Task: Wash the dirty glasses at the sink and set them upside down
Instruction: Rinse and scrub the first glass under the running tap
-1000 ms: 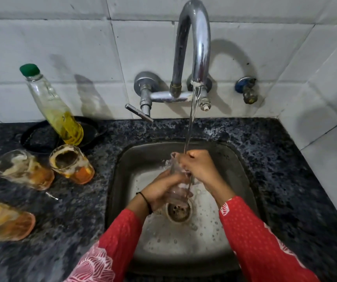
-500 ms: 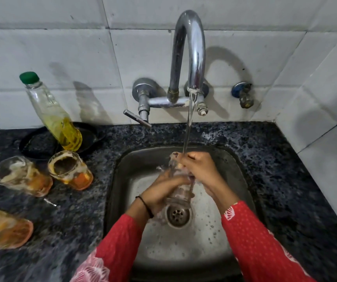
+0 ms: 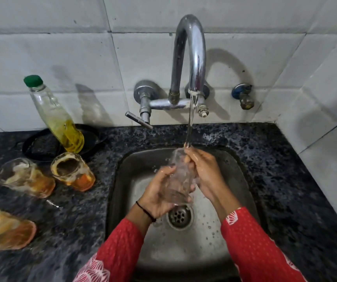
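Observation:
Over the steel sink (image 3: 232,159) I hold a clear glass (image 3: 178,180) upright under the stream from the curved tap (image 3: 192,58). My left hand (image 3: 159,192) grips the glass round its lower half. My right hand (image 3: 204,171) curls over its rim and far side, fingertips at the mouth where the water lands. Three dirty glasses with orange residue stand on the dark counter to the left: one (image 3: 73,171) nearest the sink, one (image 3: 25,178) beside it, one (image 3: 4,228) at the frame's left edge.
A soap bottle (image 3: 55,117) with a green cap and yellow liquid leans in a black dish (image 3: 41,147) at the back left. The tap lever (image 3: 138,119) sticks out toward the counter. A small valve (image 3: 243,96) is on the tiled wall. The speckled counter (image 3: 285,180) continues right of the sink.
The camera tilted down a little, so tap and sink sit lower in view. Both hands keep the glass under the stream, and the glass has shifted slightly in my grip.

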A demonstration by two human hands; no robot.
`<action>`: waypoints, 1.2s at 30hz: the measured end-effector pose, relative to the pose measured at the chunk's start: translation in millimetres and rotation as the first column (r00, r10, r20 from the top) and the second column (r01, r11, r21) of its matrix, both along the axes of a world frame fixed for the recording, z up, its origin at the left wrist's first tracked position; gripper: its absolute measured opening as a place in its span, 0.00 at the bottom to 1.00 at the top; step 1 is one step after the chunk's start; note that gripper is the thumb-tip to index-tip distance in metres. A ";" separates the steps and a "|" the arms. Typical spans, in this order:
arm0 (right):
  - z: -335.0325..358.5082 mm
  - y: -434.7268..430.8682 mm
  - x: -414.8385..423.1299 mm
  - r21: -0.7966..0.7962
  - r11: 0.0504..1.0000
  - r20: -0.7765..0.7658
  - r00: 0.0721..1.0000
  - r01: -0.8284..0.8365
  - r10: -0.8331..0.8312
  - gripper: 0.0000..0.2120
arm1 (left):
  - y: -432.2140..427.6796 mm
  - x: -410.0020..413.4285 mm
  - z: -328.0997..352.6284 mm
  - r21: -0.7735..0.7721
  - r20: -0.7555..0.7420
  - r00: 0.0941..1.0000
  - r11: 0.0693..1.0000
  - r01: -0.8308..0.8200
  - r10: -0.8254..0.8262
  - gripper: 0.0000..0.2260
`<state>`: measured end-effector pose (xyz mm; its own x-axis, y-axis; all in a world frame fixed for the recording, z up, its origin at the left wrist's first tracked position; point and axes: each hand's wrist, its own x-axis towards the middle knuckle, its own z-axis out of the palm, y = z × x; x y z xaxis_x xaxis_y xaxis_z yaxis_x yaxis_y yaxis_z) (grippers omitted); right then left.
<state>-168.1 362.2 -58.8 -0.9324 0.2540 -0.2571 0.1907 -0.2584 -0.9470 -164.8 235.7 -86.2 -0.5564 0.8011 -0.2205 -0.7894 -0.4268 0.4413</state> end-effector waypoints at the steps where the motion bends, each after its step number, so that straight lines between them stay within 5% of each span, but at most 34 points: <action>1: 0.7 0.1 -0.2 -0.025 1.000 0.008 1.000 0.009 -0.009 0.12 | -1.8 -0.1 0.4 0.037 0.018 1.000 0.999 0.015 -0.015 0.21; 2: -0.6 0.4 -1.9 0.055 0.998 0.031 0.999 -0.014 0.012 0.12 | -1.6 -0.8 0.0 -0.022 0.007 1.000 1.000 0.020 -0.020 0.21; 4: -4.3 1.1 -6.6 0.393 0.904 0.120 0.984 -0.166 0.128 0.14 | 1.9 -0.6 2.7 -0.395 -0.197 0.980 0.918 -0.044 -0.038 0.20; 6: -7.8 -1.0 -7.2 0.600 0.755 0.198 0.964 -0.264 0.179 0.17 | 3.5 -2.1 -3.5 -0.704 -0.544 0.819 0.632 -0.324 -0.185 0.25; 7: -11.1 -0.9 -7.0 0.583 0.772 0.198 0.966 -0.253 0.167 0.17 | 4.1 -3.4 -7.0 -0.710 -0.608 0.765 0.578 -0.403 -0.213 0.27; 9: -13.4 -0.1 -3.7 0.345 0.926 0.131 0.985 -0.154 0.115 0.12 | 3.5 -2.6 -7.4 -0.611 -0.533 0.843 0.724 -0.320 -0.077 0.23; 11: -10.6 2.0 -2.0 -0.051 0.998 0.071 0.997 -0.036 0.039 0.08 | -1.0 -2.0 3.7 -0.382 -0.156 0.986 0.918 -0.110 0.053 0.19; 13: -7.6 6.2 -4.0 -0.232 0.973 0.034 0.999 0.000 0.008 0.08 | -8.5 -4.9 1.0 -0.186 0.040 0.999 0.982 -0.017 0.025 0.24; 15: -9.0 10.1 -9.4 0.057 0.995 0.058 0.996 -0.076 0.073 0.08 | -3.8 -6.1 0.5 -0.321 -0.065 0.997 0.947 0.009 -0.032 0.26; 17: -12.1 11.2 -12.6 0.468 0.853 0.126 0.973 -0.231 0.194 0.12 | 4.6 -5.0 -1.4 -0.658 -0.397 0.903 0.736 -0.157 -0.162 0.25; 18: -14.4 10.7 -13.9 0.529 0.807 0.146 0.965 -0.263 0.219 0.13 | 7.3 -5.3 -4.3 -0.739 -0.524 0.820 0.601 -0.304 -0.230 0.26; 19: -17.7 10.8 -13.7 0.496 0.830 0.146 0.966 -0.258 0.212 0.13 | 7.8 -5.8 -7.2 -0.744 -0.572 0.781 0.560 -0.365 -0.250 0.28; 21: -17.1 11.3 -10.2 0.259 0.951 0.090 0.985 -0.167 0.148 0.09 | 5.1 -5.3 -8.3 -0.614 -0.477 0.871 0.754 -0.233 -0.119 0.25; 22: -16.9 12.9 -9.7 0.091 0.989 0.064 0.992 -0.118 0.112 0.08 | 2.4 -4.1 -2.4 -0.458 -0.306 0.951 0.883 -0.101 -0.049 0.22; 24: -13.8 15.1 -8.5 -0.152 0.984 0.025 0.995 -0.089 0.094 0.07 | -4.5 -2.7 -1.0 -0.173 -0.035 0.999 0.985 0.024 -0.031 0.22; 25: -11.6 15.7 -10.1 -0.136 0.984 0.018 0.993 -0.115 0.118 0.06 | -4.9 -1.7 1.6 -0.166 -0.016 0.999 0.985 0.048 -0.051 0.21; 27: -7.4 15.9 -15.0 0.173 0.962 0.074 0.976 -0.213 0.203 0.07 | 1.4 -0.8 1.1 -0.421 -0.190 0.978 0.907 0.000 -0.088 0.15; 29: -5.5 14.7 -19.1 0.455 0.837 0.144 0.953 -0.302 0.266 0.11 | 9.2 -1.8 0.2 -0.723 -0.471 0.853 0.652 -0.227 -0.226 0.19; 30: -5.7 13.3 -19.2 0.477 0.824 0.140 0.952 -0.306 0.273 0.12 | 9.7 -3.6 -4.1 -0.756 -0.540 0.798 0.571 -0.321 -0.268 0.23; 32: -7.6 14.0 -16.4 0.322 0.911 0.076 0.967 -0.256 0.245 0.10 | 6.9 -3.4 -3.3 -0.652 -0.516 0.842 0.710 -0.266 -0.158 0.19; 34: -9.0 15.8 -12.7 -0.013 0.985 0.034 0.985 -0.170 0.170 0.09 | 1.9 -1.5 6.2 -0.398 -0.198 0.980 0.915 -0.071 -0.010 0.15; 36: -8.2 13.8 -11.1 -0.167 0.978 0.038 0.991 -0.122 0.131 0.09 | -0.9 -2.4 7.3 -0.230 -0.066 0.998 0.973 -0.007 -0.008 0.16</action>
